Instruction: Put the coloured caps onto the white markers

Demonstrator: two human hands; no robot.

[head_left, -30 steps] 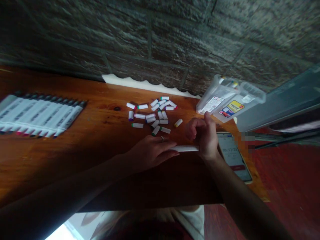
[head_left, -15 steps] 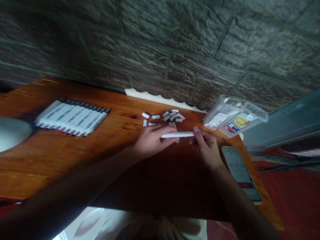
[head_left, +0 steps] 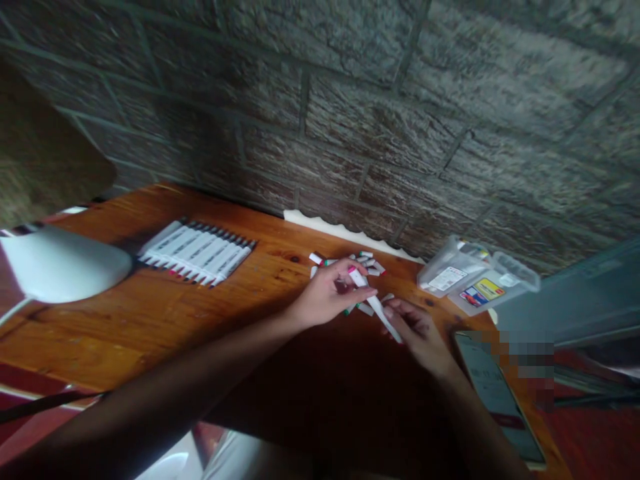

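A white marker point(head_left: 383, 313) with a pink end slants between my two hands above the table. My left hand point(head_left: 323, 293) pinches its upper part, near the pink end, between thumb and fingers. Lower down, the fingers of my right hand point(head_left: 417, 330) are closed around the other end. Behind and under my hands lie several loose white marker caps point(head_left: 373, 265) with coloured ends, partly covered by my left hand. To the left, a neat row of white markers point(head_left: 197, 250) with dark ends rests side by side.
Clear plastic cases point(head_left: 475, 283) with labels stand at the back right. A phone point(head_left: 500, 393) lies near the right table edge. At the left is a pale rounded object point(head_left: 70, 263). A white scalloped strip point(head_left: 345, 230) runs along the stone wall point(head_left: 350, 120).
The marker has turned from nearly level to slanting, its pink end now showing by my left hand. The view has shifted, so the table things sit lower and further right.
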